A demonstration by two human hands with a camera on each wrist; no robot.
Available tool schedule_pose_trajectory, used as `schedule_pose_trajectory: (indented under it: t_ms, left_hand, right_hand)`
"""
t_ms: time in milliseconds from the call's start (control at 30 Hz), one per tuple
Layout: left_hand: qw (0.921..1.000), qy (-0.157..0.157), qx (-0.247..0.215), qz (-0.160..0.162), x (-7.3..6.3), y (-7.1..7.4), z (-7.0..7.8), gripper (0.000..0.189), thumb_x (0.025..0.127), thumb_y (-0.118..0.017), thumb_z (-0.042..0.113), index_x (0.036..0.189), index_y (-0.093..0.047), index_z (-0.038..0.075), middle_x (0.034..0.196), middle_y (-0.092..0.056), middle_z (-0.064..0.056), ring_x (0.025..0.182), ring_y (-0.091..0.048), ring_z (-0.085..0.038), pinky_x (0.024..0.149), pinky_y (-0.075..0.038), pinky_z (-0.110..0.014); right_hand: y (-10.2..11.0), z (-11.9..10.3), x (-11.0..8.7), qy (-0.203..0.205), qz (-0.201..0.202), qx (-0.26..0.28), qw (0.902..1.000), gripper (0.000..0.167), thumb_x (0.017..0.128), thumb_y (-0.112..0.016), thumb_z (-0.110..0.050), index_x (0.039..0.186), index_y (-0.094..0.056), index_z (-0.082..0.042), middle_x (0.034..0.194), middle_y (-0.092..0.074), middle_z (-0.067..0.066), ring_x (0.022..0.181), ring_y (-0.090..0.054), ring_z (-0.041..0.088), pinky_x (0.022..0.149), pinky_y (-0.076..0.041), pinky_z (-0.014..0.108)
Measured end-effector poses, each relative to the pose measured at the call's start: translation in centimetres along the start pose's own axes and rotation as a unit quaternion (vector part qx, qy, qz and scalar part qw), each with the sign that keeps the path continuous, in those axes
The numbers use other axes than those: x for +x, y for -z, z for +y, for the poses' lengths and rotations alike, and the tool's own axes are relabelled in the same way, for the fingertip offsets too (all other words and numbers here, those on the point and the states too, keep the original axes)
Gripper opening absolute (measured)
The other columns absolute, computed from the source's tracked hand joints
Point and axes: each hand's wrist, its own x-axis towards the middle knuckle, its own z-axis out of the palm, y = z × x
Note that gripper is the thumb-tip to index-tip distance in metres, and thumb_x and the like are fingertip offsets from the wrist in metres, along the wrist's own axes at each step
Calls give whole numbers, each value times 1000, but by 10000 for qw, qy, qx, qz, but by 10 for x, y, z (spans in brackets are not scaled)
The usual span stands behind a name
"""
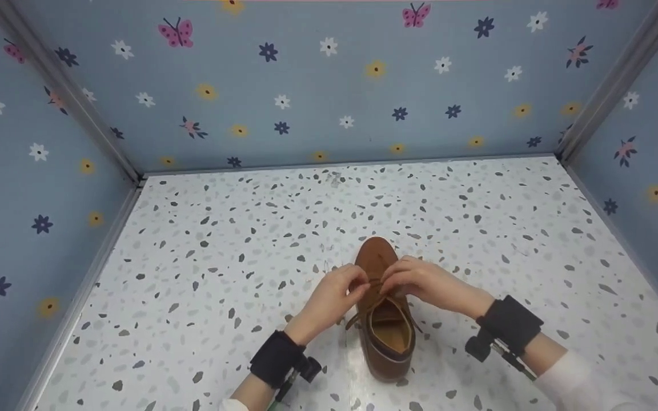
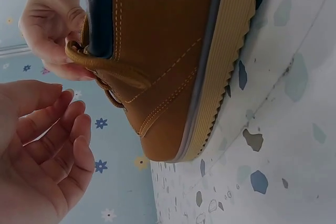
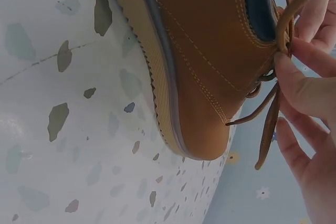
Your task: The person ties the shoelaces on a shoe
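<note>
A brown leather lace-up shoe (image 1: 383,357) stands on the speckled surface, its toe pointing away from me. Over its tongue, the right hand (image 1: 429,282) pinches the brown shoelace (image 3: 284,30) between thumb and fingers, close to the eyelets. One lace end (image 3: 268,137) hangs down beside the shoe in the right wrist view. My left hand (image 1: 334,292) is at the shoe's left side, near the laces. In the left wrist view its fingers are loosely curved, with the thumb near the index fingertip and no lace visible between them.
The white speckled surface (image 1: 237,257) spreads around the shoe. Blue panels with flowers and butterflies stand at the back (image 1: 317,85), left (image 1: 15,188) and right (image 1: 649,142). Each wrist wears a black strap (image 1: 275,359) with a small camera.
</note>
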Motion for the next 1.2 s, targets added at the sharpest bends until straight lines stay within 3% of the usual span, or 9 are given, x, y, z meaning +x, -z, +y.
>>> schedule_pose_trajectory:
  t_ms: [167,333,433,500,633,767,867,1033,1200]
  left_hand:
    - [9998,34,-119,-177,-2,-1,-2,4,86,-58,5,88,-58,8,84,-55,3,75,-52,-10,66,-44,-23]
    - [9997,201,-125,95,-1,0,0,10,93,-50,10,93,-59,5,84,-56,1,75,-52,-11,67,-44,-25]
    - [9997,86,-125,181,1,-1,2,17,93,-52,20,97,-60,5,88,-58,1,80,-52,-12,71,-43,-26]
    - [9999,-114,47,74,2,-3,4,24,88,-59,27,99,-60,6,91,-57,2,84,-52,-13,74,-42,-25]
    - [9985,-323,320,-303,5,-9,6,29,79,-69,29,99,-61,10,92,-54,3,84,-51,-11,73,-42,-21]
    - [9983,-226,-87,-536,8,-9,3,20,79,-69,18,96,-62,10,90,-57,5,82,-54,-8,73,-43,-20]
    - [9980,-357,-290,-445,10,-6,-2,12,79,-68,12,91,-65,9,86,-59,5,78,-54,-7,71,-43,-20]
    - [9974,-695,-205,27,12,-8,-15,4,77,-69,9,80,-66,10,78,-58,5,72,-54,-7,67,-43,-19]
    - [9986,-405,-342,83,5,-12,-33,5,76,-71,7,78,-66,8,77,-60,5,70,-55,-7,65,-44,-20]
  right_hand:
    - [-5,4,1,-45,280,60,9996,17,77,-68,2,90,-67,-9,93,-57,-2,84,-55,11,72,-45,20]
    - [-7,1,4,-296,453,-449,9975,10,77,-70,-11,86,-64,-11,86,-54,-5,78,-51,10,66,-44,21]
    - [-5,-1,5,-545,445,-872,9937,13,77,-72,-18,84,-63,-11,80,-55,-6,72,-48,10,61,-42,22]
    - [-5,-1,4,-817,402,-927,9915,13,76,-72,-20,82,-64,-11,76,-56,-7,68,-48,9,58,-42,23]
    - [-4,-1,4,-1438,216,-227,9891,11,78,-70,-18,83,-63,-11,75,-59,-8,67,-53,7,59,-45,23]
    - [-2,1,2,-1847,3,726,9801,9,81,-68,-16,84,-62,-10,77,-62,-8,68,-58,7,60,-48,24]
    - [2,2,0,-1992,-171,1028,9744,8,82,-67,-17,84,-63,-10,77,-62,-9,68,-57,8,59,-47,25]
    - [7,5,-3,-2168,-322,1013,9704,7,82,-67,-18,82,-63,-12,76,-60,-10,66,-54,8,58,-45,26]
    - [7,8,-8,-2340,-486,1134,9644,10,84,-66,-23,86,-64,-13,78,-60,-10,68,-54,10,59,-45,27]
